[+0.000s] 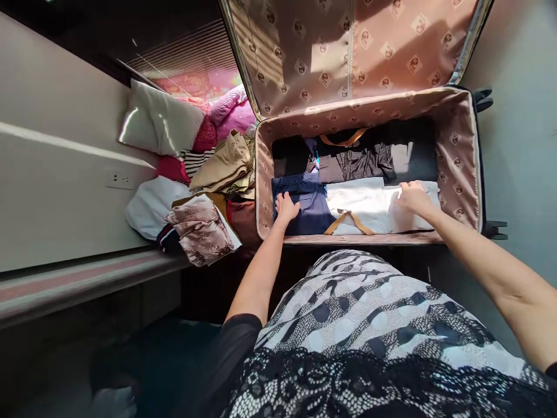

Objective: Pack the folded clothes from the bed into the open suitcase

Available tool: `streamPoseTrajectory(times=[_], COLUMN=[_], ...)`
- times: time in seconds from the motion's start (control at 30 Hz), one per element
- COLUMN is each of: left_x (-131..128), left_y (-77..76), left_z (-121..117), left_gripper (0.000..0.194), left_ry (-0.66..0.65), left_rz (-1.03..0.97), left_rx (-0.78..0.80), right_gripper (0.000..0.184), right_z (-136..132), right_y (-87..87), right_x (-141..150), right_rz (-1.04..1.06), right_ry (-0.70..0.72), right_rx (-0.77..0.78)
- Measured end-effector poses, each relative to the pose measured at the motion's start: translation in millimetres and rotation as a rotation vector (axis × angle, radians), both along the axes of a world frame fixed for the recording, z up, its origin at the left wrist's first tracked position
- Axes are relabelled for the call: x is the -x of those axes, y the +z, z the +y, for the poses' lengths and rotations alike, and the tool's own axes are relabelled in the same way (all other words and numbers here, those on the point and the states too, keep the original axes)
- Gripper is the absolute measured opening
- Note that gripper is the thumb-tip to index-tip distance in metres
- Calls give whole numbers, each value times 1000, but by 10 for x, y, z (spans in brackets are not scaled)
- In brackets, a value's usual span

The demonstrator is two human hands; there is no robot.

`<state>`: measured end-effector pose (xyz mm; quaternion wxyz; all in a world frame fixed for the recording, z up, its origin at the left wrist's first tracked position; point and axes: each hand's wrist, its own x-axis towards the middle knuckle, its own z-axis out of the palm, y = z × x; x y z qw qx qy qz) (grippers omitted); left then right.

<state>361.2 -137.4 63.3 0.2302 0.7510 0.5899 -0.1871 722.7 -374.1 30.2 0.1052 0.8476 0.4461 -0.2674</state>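
An open suitcase with tan patterned lining lies in front of me, its lid raised behind. Inside are folded clothes: a navy garment at the left, a white folded garment in the middle and right, dark clothes at the back. My left hand rests flat on the navy garment, fingers spread. My right hand presses on the white garment at its right end, fingers curled down on the cloth. Tan straps cross the white garment.
A heap of loose clothes lies left of the suitcase on a ledge: khaki, striped, pink, white and a brown patterned piece. A white pillow leans on the wall, which has a socket. My patterned top fills the foreground.
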Motion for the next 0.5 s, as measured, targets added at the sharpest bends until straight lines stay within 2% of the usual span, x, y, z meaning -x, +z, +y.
streamPoseTrajectory(times=[0.03, 0.1, 0.17, 0.27, 0.33, 0.37, 0.43, 0.5], left_x=[37, 100, 116, 61, 10, -8, -23, -18], left_y=[-15, -38, -71, -145, -190, -202, -199, -159], left_z=[-11, -89, -208, -363, -419, -433, -443, -440], left_gripper=[66, 64, 64, 74, 81, 83, 84, 80], left_ry=[-16, -153, -299, -346, -331, -329, -323, -306], left_rz=[52, 106, 133, 172, 193, 199, 201, 196], left_rx=[-21, 9, 110, 235, 254, 256, 260, 264], right_gripper=[40, 36, 44, 76, 80, 75, 61, 46], right_z=[43, 131, 226, 394, 508, 556, 621, 629], right_y=[-32, -95, -152, -217, -236, -238, -223, -188], right_x=[107, 316, 472, 573, 608, 635, 722, 841], right_rz=[51, 134, 179, 231, 288, 331, 411, 419], right_ry=[13, 33, -29, -378, -578, -621, -567, -410], right_rx=[-3, 7, 7, -30, -43, -47, -57, -78])
